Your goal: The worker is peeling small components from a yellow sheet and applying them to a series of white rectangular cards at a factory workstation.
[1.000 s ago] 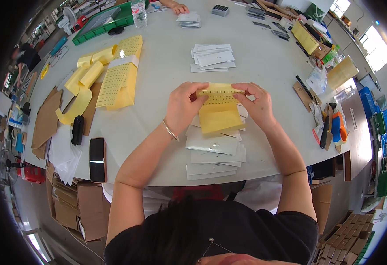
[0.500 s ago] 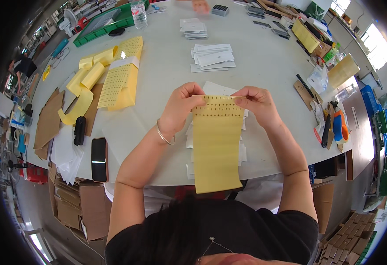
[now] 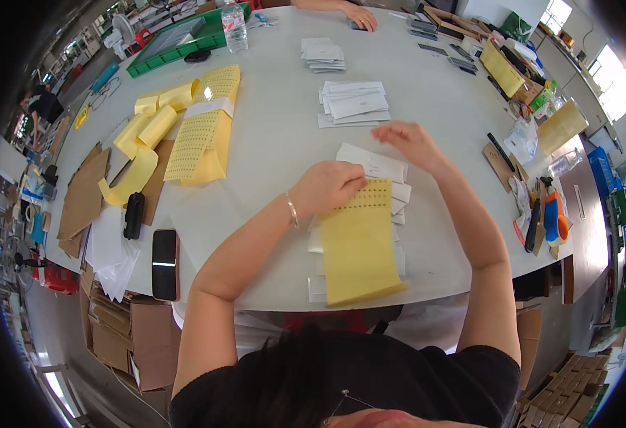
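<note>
A long strip of yellow label sheet [image 3: 359,250], with rows of small dark marks along its far end, hangs toward me over a column of overlapping white envelopes [image 3: 374,162]. My left hand [image 3: 331,187] is closed on the strip's far left corner, fingers bent over its edge. Off the strip, my right hand [image 3: 409,145] hovers beyond its far right corner, between the near envelopes and a stack of white envelopes [image 3: 358,107]. Its fingers are loosely curved and look apart, and I see nothing in them.
Another white stack [image 3: 321,53] lies farther back, near another person's hand [image 3: 361,18]. To the left are a marked yellow sheet bundle [image 3: 202,135], curled yellow strips [image 3: 138,171], a phone [image 3: 164,264] and a green tray [image 3: 184,43]. Orange-handled tools [image 3: 557,217] lie right.
My right hand has let go of the strip and moved up off it. My left hand has shifted right and nearer with the strip. The other person's hand has moved right onto dark cards.
</note>
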Available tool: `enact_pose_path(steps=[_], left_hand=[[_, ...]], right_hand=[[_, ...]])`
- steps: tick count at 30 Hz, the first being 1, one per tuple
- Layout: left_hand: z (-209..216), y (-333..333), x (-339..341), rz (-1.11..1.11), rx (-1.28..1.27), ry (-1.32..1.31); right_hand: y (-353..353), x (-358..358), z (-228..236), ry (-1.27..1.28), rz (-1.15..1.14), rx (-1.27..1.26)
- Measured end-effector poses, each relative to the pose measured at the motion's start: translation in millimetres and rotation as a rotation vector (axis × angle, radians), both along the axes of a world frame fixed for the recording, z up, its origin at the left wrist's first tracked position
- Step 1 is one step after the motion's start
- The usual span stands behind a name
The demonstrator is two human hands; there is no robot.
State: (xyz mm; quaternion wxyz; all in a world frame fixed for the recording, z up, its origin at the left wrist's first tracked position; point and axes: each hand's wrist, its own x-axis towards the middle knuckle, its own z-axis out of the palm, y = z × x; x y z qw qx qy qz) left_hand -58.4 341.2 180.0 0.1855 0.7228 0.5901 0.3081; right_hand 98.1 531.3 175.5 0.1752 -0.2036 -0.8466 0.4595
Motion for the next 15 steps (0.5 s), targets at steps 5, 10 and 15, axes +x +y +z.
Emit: enact_pose_path(steps=[5,10,15], left_hand=[[-29,55,-5,-0.116,0.165,-0.006],[-56,81,3,-0.047,0.014,0.268],[-73,66,-8,-0.082,0.073,0.374]], right_hand=[[58,-74,-12,-0.081,-0.117,0.582],[94,-124,-42,-0.325,-0.182,0.883],[96,-151,-51,-0.43,-0.192,0.778]])
